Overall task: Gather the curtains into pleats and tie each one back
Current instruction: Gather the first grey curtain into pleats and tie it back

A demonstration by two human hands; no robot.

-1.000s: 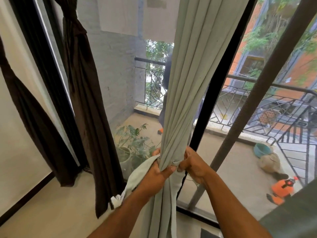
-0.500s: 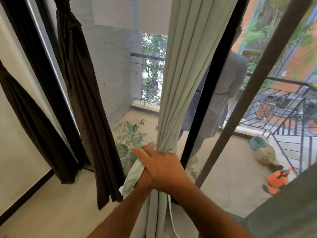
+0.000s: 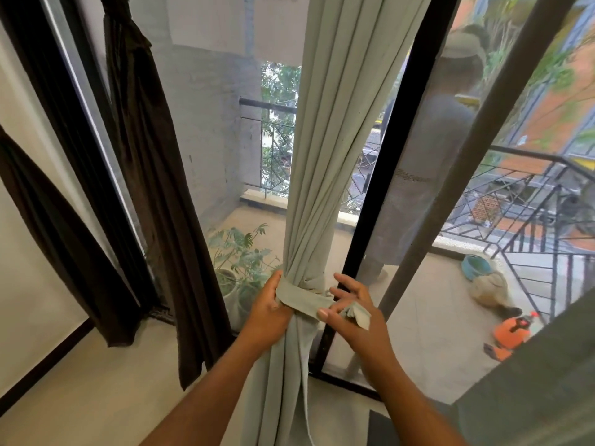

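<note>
Fingers of left hand (image 3: 269, 312) grip tie-back (image 3: 304, 300); right hand (image 3: 355, 318) pinches its end, fingers spread.

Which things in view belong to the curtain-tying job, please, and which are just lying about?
Job: pale green curtain; its tie-back strip; left hand gripping it; right hand pinching the strip's end; two dark curtains.
Lying about: potted plants; orange sprayer; blue bowl.
</note>
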